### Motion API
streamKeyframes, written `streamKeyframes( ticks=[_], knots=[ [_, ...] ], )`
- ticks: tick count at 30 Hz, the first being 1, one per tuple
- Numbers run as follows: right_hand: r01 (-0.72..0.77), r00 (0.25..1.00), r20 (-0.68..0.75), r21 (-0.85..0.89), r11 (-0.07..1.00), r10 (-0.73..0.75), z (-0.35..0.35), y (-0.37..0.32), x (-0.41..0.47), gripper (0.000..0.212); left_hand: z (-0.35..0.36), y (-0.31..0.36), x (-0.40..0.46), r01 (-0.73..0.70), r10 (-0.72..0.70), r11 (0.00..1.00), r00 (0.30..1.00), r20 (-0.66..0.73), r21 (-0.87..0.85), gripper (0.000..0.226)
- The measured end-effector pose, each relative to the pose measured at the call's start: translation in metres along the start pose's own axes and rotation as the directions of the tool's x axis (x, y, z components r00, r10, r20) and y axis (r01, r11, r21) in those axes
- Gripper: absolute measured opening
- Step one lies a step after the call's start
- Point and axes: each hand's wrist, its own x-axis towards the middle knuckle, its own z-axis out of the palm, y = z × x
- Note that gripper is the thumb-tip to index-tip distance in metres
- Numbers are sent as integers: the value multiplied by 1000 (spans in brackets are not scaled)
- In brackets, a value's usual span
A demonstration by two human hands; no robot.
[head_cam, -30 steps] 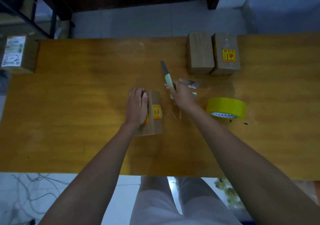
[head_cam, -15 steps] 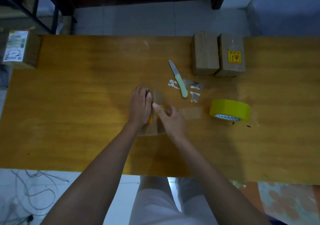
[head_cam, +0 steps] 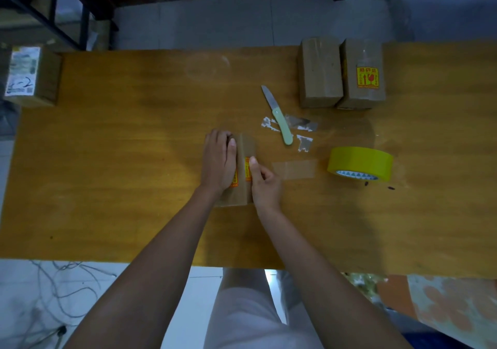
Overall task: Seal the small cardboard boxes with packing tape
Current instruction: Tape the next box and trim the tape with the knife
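Note:
A small cardboard box (head_cam: pixel 243 195) with an orange sticker lies at the middle of the wooden table (head_cam: pixel 107 174). My left hand (head_cam: pixel 219 160) rests flat on its top left part. My right hand (head_cam: pixel 265 184) holds the box's right edge: the thumb lies on top by the sticker and the other fingers curl against the right side. A strip of clear tape (head_cam: pixel 294 170) lies on the table just right of that hand. Farther right stands the yellow tape roll (head_cam: pixel 360 166).
A green-handled knife (head_cam: pixel 279 120) lies beyond the box among several tape scraps (head_cam: pixel 304 141). Two sealed boxes (head_cam: pixel 320 71) (head_cam: pixel 361 74) stand side by side at the back right. A labelled box (head_cam: pixel 29 75) sits off the table's far left corner. Cables lie on the floor.
My right hand left the knife on the table and came down to the box's right edge. The left hand stayed flat on the box.

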Motion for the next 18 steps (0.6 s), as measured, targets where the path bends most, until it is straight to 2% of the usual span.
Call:
streamKeyframes(
  ticks=[4, 7, 11, 13, 16, 18],
  knots=[
    [-9, 999, -46, -15, 1000, 8, -2, 0, 1, 56, 0, 2, 0, -1, 1, 1000, 1000, 0, 29, 31],
    [-34, 999, -25, 52, 998, 35, -2, 1, -1, 58, 0, 3, 0, -4, 4, 999, 1000, -3, 33, 28],
    [33, 997, 62, 84, 996, -38, -2, 4, -5, 40, 0, 1, 0, -27, 27, 999, 999, -20, 35, 28],
    [31, 998, 50, 89, 996, -35, -4, 3, -2, 37, 3, 1, 0, -31, 32, 998, 999, -15, 56, 28],
    [23, 999, -32, -8, 1000, -24, -8, 4, 0, 55, 4, 3, 1, -37, 40, 995, 999, -24, 94, 27],
    [62, 998, -14, -64, 996, -63, -12, 3, -3, 60, 4, 4, 0, -44, 47, 994, 999, -25, 105, 32]
  ],
)
